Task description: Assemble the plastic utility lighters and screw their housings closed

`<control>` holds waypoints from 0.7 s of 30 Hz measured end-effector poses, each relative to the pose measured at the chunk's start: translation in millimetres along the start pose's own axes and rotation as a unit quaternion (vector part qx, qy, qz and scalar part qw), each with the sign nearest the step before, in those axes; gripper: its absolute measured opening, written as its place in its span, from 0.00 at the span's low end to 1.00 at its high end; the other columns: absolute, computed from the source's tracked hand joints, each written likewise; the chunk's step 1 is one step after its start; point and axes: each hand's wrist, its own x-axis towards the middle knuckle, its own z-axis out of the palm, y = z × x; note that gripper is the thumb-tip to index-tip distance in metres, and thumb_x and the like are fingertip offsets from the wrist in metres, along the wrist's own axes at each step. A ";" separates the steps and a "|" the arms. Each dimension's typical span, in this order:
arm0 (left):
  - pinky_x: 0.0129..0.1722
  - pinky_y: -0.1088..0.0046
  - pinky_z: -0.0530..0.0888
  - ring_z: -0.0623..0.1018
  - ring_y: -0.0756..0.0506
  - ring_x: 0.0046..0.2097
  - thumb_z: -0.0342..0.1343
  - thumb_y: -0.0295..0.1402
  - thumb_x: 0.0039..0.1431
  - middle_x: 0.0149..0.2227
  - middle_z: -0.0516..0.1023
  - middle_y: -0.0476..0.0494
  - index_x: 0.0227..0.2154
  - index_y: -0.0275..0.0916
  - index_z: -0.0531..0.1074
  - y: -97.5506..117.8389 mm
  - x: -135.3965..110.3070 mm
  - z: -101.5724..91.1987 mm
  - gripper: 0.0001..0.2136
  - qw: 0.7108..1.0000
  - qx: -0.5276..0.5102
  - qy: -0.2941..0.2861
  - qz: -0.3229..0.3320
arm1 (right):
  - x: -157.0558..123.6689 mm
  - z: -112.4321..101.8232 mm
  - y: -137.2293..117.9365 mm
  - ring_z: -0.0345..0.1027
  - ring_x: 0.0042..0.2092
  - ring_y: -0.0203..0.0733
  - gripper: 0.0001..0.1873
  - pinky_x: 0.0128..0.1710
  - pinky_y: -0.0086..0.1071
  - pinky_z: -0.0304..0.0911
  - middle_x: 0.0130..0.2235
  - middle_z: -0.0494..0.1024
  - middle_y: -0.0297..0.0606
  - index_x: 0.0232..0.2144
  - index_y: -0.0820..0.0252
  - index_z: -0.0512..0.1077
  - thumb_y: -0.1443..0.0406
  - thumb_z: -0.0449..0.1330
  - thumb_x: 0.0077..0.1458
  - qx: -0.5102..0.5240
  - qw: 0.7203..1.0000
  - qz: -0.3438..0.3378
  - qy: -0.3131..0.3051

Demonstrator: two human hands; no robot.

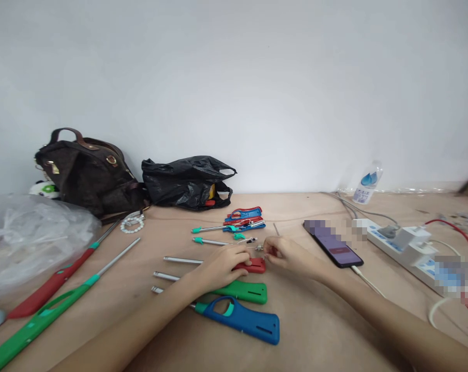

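My left hand (225, 266) lies curled over a red long-nosed lighter (255, 265) on the wooden table (315, 320), gripping its handle. My right hand (282, 253) is pinched shut on a tiny metal part (259, 248) held just above the red lighter's end. A green lighter (245, 291) and a blue lighter (243, 316) lie just below my left hand. Beyond the hands lie loose lighter parts (239, 222): metal tubes with teal collars and red and blue shell halves.
Two long lighters, red (49, 287) and green (43, 318), lie at the left by a clear plastic bag (32, 232). A brown handbag (88, 173) and a black bag (187, 182) stand at the wall. A phone (332, 243), power strip (404, 245) and bottle (367, 182) sit right.
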 end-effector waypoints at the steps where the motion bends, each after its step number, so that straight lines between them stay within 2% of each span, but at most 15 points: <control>1: 0.40 0.72 0.67 0.74 0.44 0.41 0.57 0.25 0.57 0.41 0.74 0.44 0.32 0.37 0.69 0.1 0.0 0.0 0.03 1.000 0.001 0.000 -0.001 | 1.1 3.2 0.5 0.58 0.27 0.34 0.03 0.27 0.27 0.51 0.26 0.69 0.32 0.26 0.60 0.64 0.71 0.52 0.50 -0.006 1.000 -0.006 0.004; 6: 0.40 0.72 0.68 0.74 0.44 0.41 0.57 0.26 0.57 0.41 0.74 0.44 0.33 0.37 0.69 -1.0 0.2 0.4 0.03 1.000 -0.003 0.001 0.003 | 4.2 8.6 5.0 0.59 0.27 0.34 0.03 0.27 0.27 0.52 0.26 0.70 0.32 0.27 0.60 0.65 0.71 0.53 0.52 0.004 1.000 -0.022 -0.008; 11: 0.41 0.71 0.68 0.74 0.43 0.42 0.58 0.25 0.56 0.42 0.74 0.43 0.32 0.37 0.69 -2.0 0.3 0.8 0.03 1.000 -0.016 0.004 0.008 | 5.3 -5.7 13.4 0.62 0.30 0.36 0.05 0.30 0.28 0.56 0.30 0.71 0.35 0.30 0.61 0.67 0.72 0.52 0.53 0.000 0.999 0.001 0.054; 13: 0.41 0.70 0.68 0.74 0.43 0.42 0.57 0.26 0.56 0.42 0.74 0.43 0.32 0.37 0.69 -2.3 0.1 0.9 0.03 1.000 -0.016 0.006 0.005 | 4.1 -13.5 18.4 0.63 0.31 0.37 0.07 0.31 0.29 0.57 0.31 0.72 0.36 0.30 0.61 0.69 0.73 0.52 0.53 -0.027 0.998 0.003 0.056; 17: 0.41 0.70 0.68 0.74 0.43 0.42 0.56 0.28 0.58 0.42 0.74 0.43 0.33 0.38 0.70 -2.5 -0.6 1.0 0.01 1.000 -0.017 0.007 0.003 | -1.9 -24.5 23.3 0.64 0.32 0.38 0.07 0.33 0.30 0.58 0.32 0.73 0.38 0.29 0.61 0.72 0.74 0.55 0.49 -0.057 0.998 -0.014 -0.020; 21: 0.41 0.70 0.69 0.74 0.43 0.42 0.55 0.28 0.58 0.42 0.74 0.42 0.33 0.37 0.70 -1.3 -0.8 0.5 0.01 1.000 -0.017 0.004 -0.001 | -5.2 -20.7 19.4 0.64 0.33 0.39 0.02 0.32 0.29 0.57 0.32 0.73 0.36 0.27 0.61 0.72 0.69 0.62 0.46 -0.050 0.996 -0.013 -0.073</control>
